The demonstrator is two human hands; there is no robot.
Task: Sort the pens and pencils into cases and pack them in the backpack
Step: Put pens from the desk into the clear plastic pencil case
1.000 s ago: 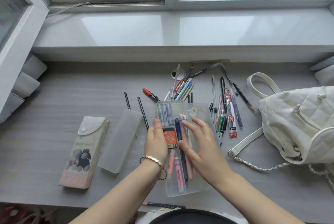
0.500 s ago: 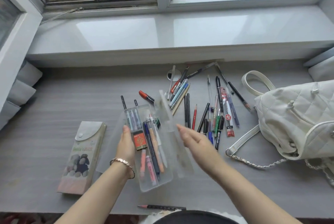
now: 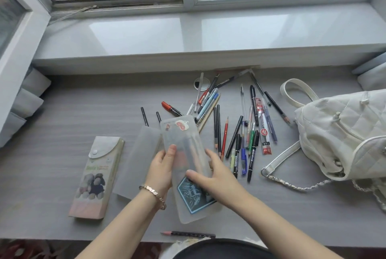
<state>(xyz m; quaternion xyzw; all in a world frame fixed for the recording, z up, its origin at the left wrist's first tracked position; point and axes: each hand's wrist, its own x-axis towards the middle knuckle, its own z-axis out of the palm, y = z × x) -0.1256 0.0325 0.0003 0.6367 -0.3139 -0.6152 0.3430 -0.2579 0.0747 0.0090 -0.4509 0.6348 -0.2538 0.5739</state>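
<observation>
A frosted clear pencil case [image 3: 183,133] with stickers on its lid lies closed at the desk's middle, pens dimly visible inside. My left hand [image 3: 161,166] grips its left edge, thumb on the lid. My right hand [image 3: 215,177] holds its right side, thumb pressed on the lid. A second frosted case [image 3: 135,162] lies just left of it. A printed case with a snap flap [image 3: 96,179] lies further left. Loose pens and pencils [image 3: 240,133] are scattered behind and to the right. The white quilted backpack [image 3: 344,133] sits at the right.
A pencil [image 3: 188,234] lies along the desk's front edge near me. The backpack's chain strap [image 3: 292,183] trails across the desk at the right. A raised window sill [image 3: 188,35] runs behind the desk. Folded grey cushions [image 3: 23,100] sit at the far left.
The case's lid has been swung over and closed on the pens inside. Both hands now hold the closed case, which has shifted left beside the second frosted case.
</observation>
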